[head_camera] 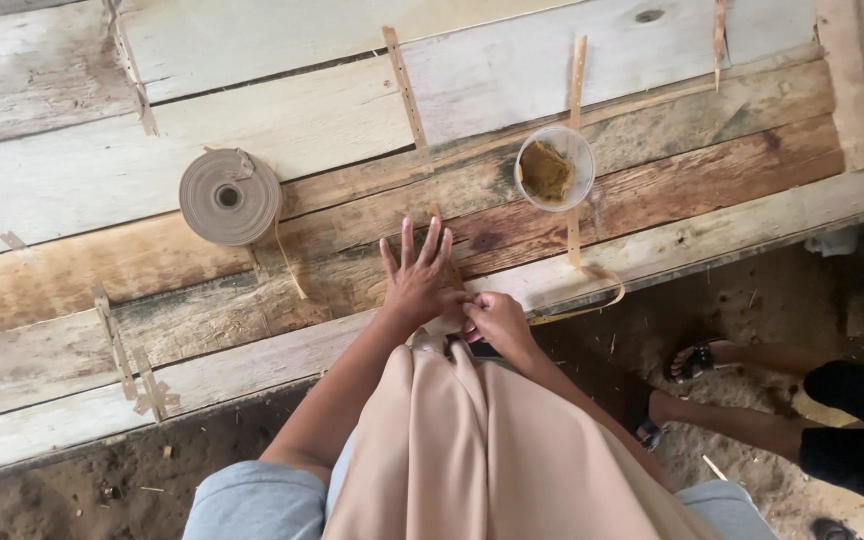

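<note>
We see the left hand (418, 277) laid flat on the wooden platform (152, 170), palm down, its fingers spread wide and pointing away from the body; it grasps nothing and simply presses on the boards and on the near end of a thin tan strip (449, 262) that runs under the fingers. The forearm comes up from the lower left at a slant, bare to the elbow.

Just beside it, toward the body and to its right, the right hand (497, 320) is curled, fingertips pressed together in a pinch at the platform's near edge. It touches the left hand's heel. What it pinches is small and mostly hidden by the fingers; we cannot tell whether it is the strip's end or something else. The wrist bends inward, the forearm running back to the lower right over a beige cloth (472, 450) draped on the lap.

Beyond the left fingertips and off to the left lies a roll of tan tape (229, 197), flat on the boards, a loose tail trailing toward the hands. Beyond and to the right of the pinch stands a clear plastic cup (555, 167) holding a brownish mass, set over another long strip (575, 150). Far right of the pinch, on the dirt ground, another person's sandalled feet (692, 362) show.
</note>
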